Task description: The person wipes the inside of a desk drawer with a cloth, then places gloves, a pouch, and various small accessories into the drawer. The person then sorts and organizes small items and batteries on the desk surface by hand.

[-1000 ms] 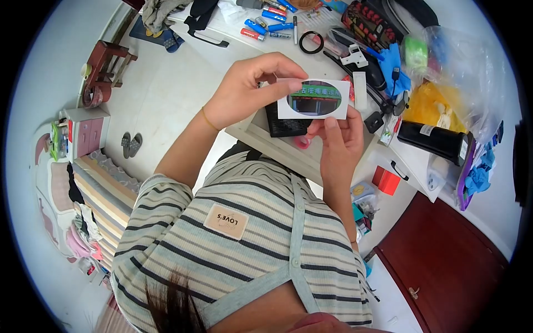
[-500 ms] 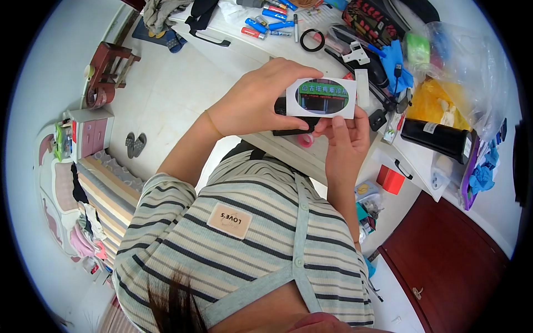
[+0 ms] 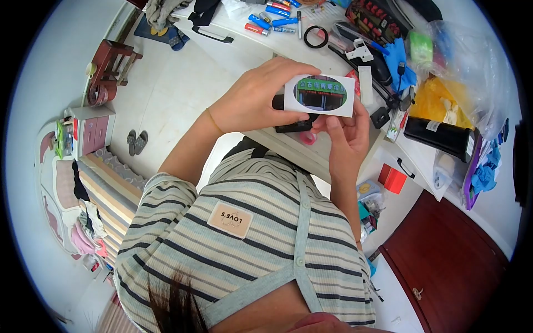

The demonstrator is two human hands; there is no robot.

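Note:
A white card [image 3: 319,95] with an oval picture of a green shop sign is held up over an open drawer [image 3: 266,139]. My left hand [image 3: 258,100] grips the card's left side, thumb at the lower edge and fingers along the top. At the lower right, my right hand [image 3: 345,136] has its fingers closed on the card's edge, with the thumb in front. Behind the card and my left hand, a black object [image 3: 294,126] is partly hidden in the drawer. A pink ring-shaped item [image 3: 307,137] lies near it.
On the white desk lie several batteries [image 3: 285,22], a black ring [image 3: 316,36], a white bracket [image 3: 360,51], a black bottle [image 3: 438,137], a yellow bag [image 3: 432,102] and clear plastic [image 3: 472,72]. A red box [image 3: 392,178] is below the desk's right side.
Since the first frame, my left hand has shifted its grip to the card's left side, its thumb moving from the card's front to the lower edge. The card has moved slightly right.

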